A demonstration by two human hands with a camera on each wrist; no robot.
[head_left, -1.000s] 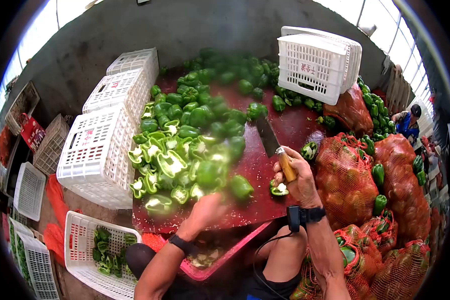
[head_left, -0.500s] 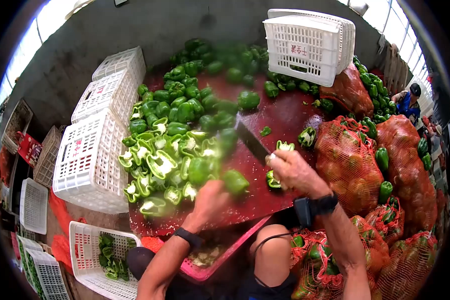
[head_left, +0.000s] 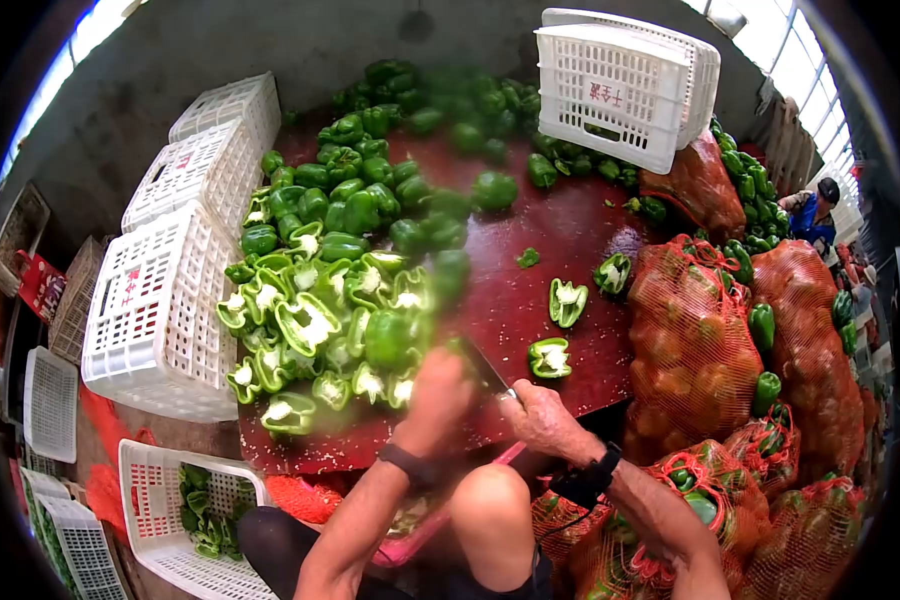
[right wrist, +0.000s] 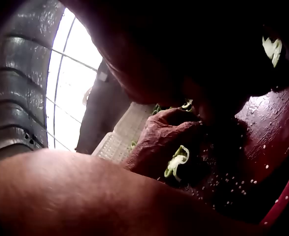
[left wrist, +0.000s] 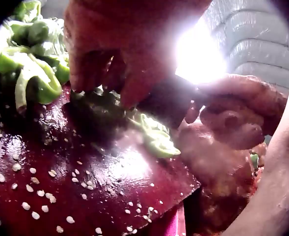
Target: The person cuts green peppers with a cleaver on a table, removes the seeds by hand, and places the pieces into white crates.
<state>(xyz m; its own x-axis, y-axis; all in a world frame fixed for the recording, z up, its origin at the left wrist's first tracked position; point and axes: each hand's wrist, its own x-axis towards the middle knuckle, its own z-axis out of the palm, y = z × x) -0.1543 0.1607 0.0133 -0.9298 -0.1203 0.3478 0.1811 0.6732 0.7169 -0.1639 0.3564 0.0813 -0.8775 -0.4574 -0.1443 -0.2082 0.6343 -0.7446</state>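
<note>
My left hand (head_left: pixel 438 395) is at the board's near edge, blurred in the head view. In the left wrist view its fingers curl down over a dark green bell pepper (left wrist: pixel 97 110), mostly hidden under them. My right hand (head_left: pixel 550 420) grips a broad-bladed knife (head_left: pixel 490 370), its blade angled toward the left hand. Two cut pepper halves, one farther back (head_left: pixel 568 302) and one nearer (head_left: pixel 550 358), lie on the red board (head_left: pixel 510 310) beyond the right hand. Left of my left hand is a heap of cut halves (head_left: pixel 305 322), with whole green peppers (head_left: pixel 345 172) behind.
White crates (head_left: pixel 160 310) line the board's left side, and more crates (head_left: pixel 610 90) stand at its back right. Filled red mesh sacks (head_left: pixel 680 340) crowd the right. Below the near edge is a pink tub (head_left: pixel 410 548), beside a white basket (head_left: pixel 150 500) holding green pieces.
The knife has come from the board's middle back toward me and left, up to my left hand. The whole pepper beside the left hand is now hidden under it.
</note>
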